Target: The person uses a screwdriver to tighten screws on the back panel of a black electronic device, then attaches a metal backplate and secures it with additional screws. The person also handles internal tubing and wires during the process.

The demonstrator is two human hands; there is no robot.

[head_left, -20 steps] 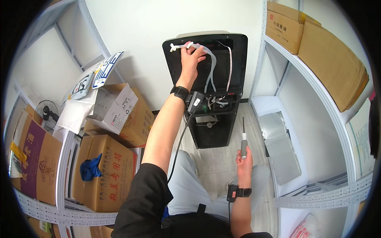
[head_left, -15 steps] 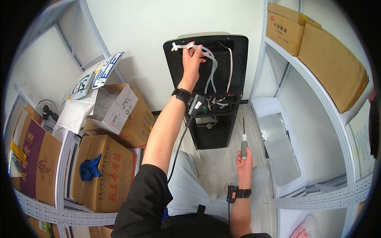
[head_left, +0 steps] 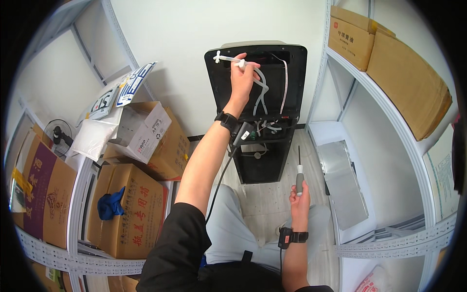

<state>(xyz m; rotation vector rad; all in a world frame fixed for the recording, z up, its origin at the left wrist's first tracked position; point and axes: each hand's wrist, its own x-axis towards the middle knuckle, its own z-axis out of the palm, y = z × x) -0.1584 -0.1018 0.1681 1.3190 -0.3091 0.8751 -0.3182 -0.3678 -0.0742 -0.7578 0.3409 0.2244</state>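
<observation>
My left hand [head_left: 243,78] is closed around translucent tubing [head_left: 262,82] near the top of a black cabinet-like appliance [head_left: 259,160]. White plastic fittings [head_left: 217,57] sit on the tubing's end, left of my fingers. The tubing loops down from my hand over the raised black panel [head_left: 228,87] into the appliance's opened middle, where wires and small parts show. A thin white cable [head_left: 285,87] runs down the panel's right side. Low on the right, my right hand [head_left: 299,194] grips a screwdriver [head_left: 299,180] with a grey handle, its shaft pointing up and away from me.
On the left, a metal shelf holds cardboard boxes [head_left: 124,214], a blue cloth [head_left: 111,203], plastic mailing bags [head_left: 95,138] and a small black fan [head_left: 61,138]. Right-hand shelves carry more cardboard boxes [head_left: 406,82] and a flat silver metal panel [head_left: 344,185]. A white wall [head_left: 219,22] stands behind the appliance.
My left hand has shifted slightly right and down with the tubing, which now bends more sharply below it. My right hand and the screwdriver have stayed in place.
</observation>
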